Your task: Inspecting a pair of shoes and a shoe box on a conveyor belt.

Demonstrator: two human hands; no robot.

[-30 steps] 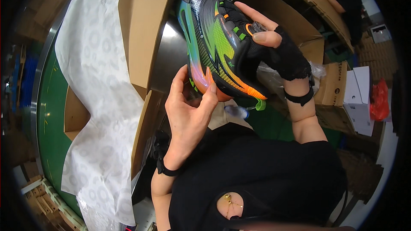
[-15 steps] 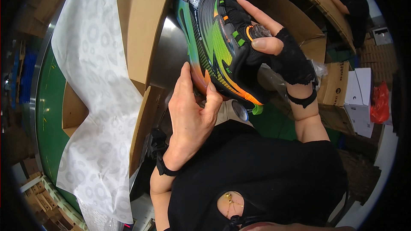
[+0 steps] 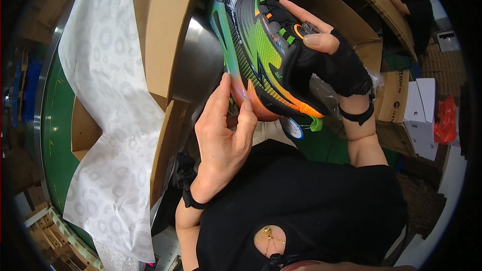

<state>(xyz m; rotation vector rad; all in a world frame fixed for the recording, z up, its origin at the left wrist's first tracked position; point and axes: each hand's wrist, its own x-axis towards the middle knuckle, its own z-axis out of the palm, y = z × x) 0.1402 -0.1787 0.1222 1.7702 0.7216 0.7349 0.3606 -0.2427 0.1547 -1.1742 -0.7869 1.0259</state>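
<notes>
A sneaker (image 3: 266, 55) in black, green and orange is held up in front of me, sole side toward the left, toe at the top. My right hand (image 3: 336, 60), in a black fingerless glove, grips it at the laces and tongue. Crumpled grey stuffing shows beside that thumb. My left hand (image 3: 223, 130) is bare. Its thumb and fingertips close on the orange-pink sole near the heel; some of its fingers are hidden. From the heel end hangs a round white-and-blue tag (image 3: 292, 128), next to a green pull loop (image 3: 316, 124).
To the left stands an open cardboard box (image 3: 163, 35), with printed white tissue paper (image 3: 115, 120) draped over it. Beneath lies a green conveyor belt (image 3: 57, 135). Cartons (image 3: 394, 95), a white box (image 3: 420, 118) and a red plastic bag (image 3: 445, 120) are on the right. Another person (image 3: 419, 15) works at the upper right.
The sneaker has shifted a little to the right and turned slightly, with my right hand moving along. My left fingers stay at the sole near the heel. The tag has swung.
</notes>
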